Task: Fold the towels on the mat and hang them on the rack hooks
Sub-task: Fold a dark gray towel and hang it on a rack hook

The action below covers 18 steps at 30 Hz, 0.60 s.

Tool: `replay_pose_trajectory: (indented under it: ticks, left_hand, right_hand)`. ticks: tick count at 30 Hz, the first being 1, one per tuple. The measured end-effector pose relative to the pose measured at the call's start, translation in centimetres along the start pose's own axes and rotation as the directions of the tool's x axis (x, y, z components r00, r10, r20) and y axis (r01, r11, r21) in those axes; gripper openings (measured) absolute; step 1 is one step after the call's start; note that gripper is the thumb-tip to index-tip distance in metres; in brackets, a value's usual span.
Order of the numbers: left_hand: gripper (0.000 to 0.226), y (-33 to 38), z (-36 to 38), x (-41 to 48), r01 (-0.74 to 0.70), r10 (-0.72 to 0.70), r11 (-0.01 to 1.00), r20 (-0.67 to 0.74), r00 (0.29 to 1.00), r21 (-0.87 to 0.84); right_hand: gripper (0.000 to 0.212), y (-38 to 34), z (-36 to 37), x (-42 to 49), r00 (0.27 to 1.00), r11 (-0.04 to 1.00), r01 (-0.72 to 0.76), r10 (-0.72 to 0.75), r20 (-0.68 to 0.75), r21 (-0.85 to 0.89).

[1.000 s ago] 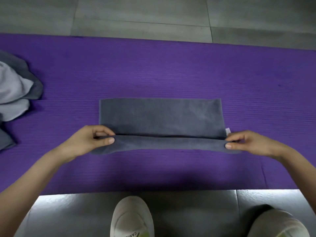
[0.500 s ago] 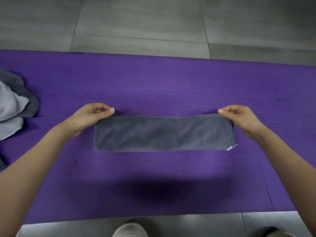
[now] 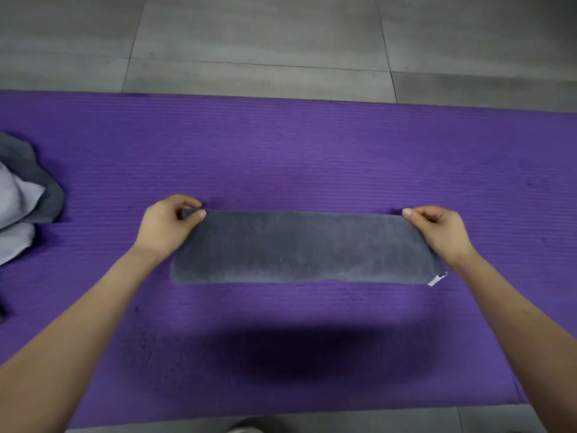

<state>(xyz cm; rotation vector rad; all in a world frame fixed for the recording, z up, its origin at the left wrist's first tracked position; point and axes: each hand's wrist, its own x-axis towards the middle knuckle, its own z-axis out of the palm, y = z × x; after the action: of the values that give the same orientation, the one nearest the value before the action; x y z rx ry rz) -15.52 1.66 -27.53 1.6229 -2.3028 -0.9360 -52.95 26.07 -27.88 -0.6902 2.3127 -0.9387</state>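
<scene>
Pinching folded grey towel (image 3: 306,246) far corners: left hand (image 3: 167,228), right hand (image 3: 438,231).

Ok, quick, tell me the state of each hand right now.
Left hand: pinching the far left corner of the folded grey towel.
Right hand: pinching the towel's far right corner.

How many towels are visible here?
3 at least: a folded dark grey towel at centre, pinched by the left hand and right hand; a dark grey towel and a pale towel heaped at the left edge of the mat. That heap is cropped; more may hide.
</scene>
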Motion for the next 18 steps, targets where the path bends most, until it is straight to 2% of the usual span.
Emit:
replay_pose_trajectory:
  ticks: [2, 4, 6, 8, 10, 12, 13, 15, 18]
  left_hand:
    - [0.024, 0.6, 0.2, -0.7, -0.043, 0.064, 0.985, -0.120, 0.991, 0.166]
    - [0.026, 1.4, 0.3, -2.0, -0.149, 0.238, 0.935, -0.258, 0.936, 0.322]
    - [0.027, 3.0, 1.4, -4.1, -0.315, 0.417, 0.886, -0.284, 0.863, 0.341]
    - [0.030, 4.9, 3.9, -6.6, -0.526, 0.579, 0.801, -0.147, 0.802, 0.285]
    - [0.037, 5.7, 6.9, -8.6, -0.662, 0.667, 0.696, 0.089, 0.740, 0.278]
    - [0.046, 5.3, 8.9, -9.6, -0.697, 0.633, 0.637, 0.292, 0.717, 0.330]
    - [0.049, 4.8, 9.4, -9.6, -0.704, 0.611, 0.615, 0.349, 0.711, 0.356]
    - [0.053, 4.3, 9.6, -9.4, -0.710, 0.586, 0.594, 0.400, 0.704, 0.379]
    - [0.055, 4.7, 9.2, -9.3, -0.703, 0.573, 0.611, 0.410, 0.710, 0.363]
  right_hand:
    - [0.032, -0.5, -0.1, -0.5, 0.981, 0.959, 0.080, -0.125, -0.151, -0.273]
    - [0.048, -1.6, -0.2, -2.1, 0.884, 0.810, 0.171, -0.378, -0.277, -0.560]
    - [0.041, -3.3, 1.5, -5.1, 0.763, 0.674, 0.370, -0.613, -0.205, -0.640]
    - [0.039, -4.0, 4.9, -8.4, 0.662, 0.510, 0.597, -0.749, 0.021, -0.619]
    - [0.046, -3.1, 8.0, -10.5, 0.607, 0.377, 0.710, -0.755, 0.247, -0.594]
    - [0.053, -1.3, 9.7, -10.7, 0.630, 0.317, 0.715, -0.680, 0.376, -0.623]
    - [0.056, -0.6, 10.0, -10.5, 0.647, 0.301, 0.709, -0.637, 0.419, -0.638]
    - [0.061, 0.0, 9.8, -9.9, 0.661, 0.279, 0.705, -0.592, 0.462, -0.652]
    - [0.063, -0.5, 9.2, -9.3, 0.632, 0.228, 0.729, -0.585, 0.508, -0.645]
